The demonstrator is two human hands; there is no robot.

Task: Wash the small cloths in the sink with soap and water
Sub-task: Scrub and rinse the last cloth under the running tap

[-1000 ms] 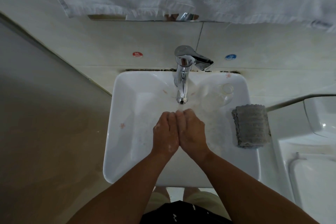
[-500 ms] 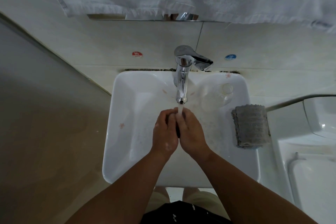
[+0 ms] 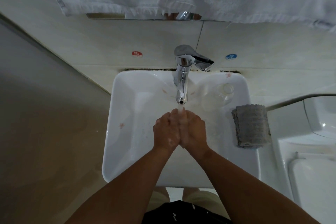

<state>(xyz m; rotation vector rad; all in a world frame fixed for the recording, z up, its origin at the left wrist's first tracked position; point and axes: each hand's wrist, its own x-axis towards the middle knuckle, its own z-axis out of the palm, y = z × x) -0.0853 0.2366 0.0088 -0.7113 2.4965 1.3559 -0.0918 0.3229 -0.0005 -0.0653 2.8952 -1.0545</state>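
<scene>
The left hand (image 3: 166,131) and right hand (image 3: 193,131), slightly parted a moment ago, have closed palm to palm again under the faucet (image 3: 181,78), fingers fairly straight, sudsy and seemingly holding nothing, while the folded grey cloths (image 3: 251,126) sit on the sink's (image 3: 127,132) right rim, so this looks like hand-rinsing, not cloth-washing.
</scene>
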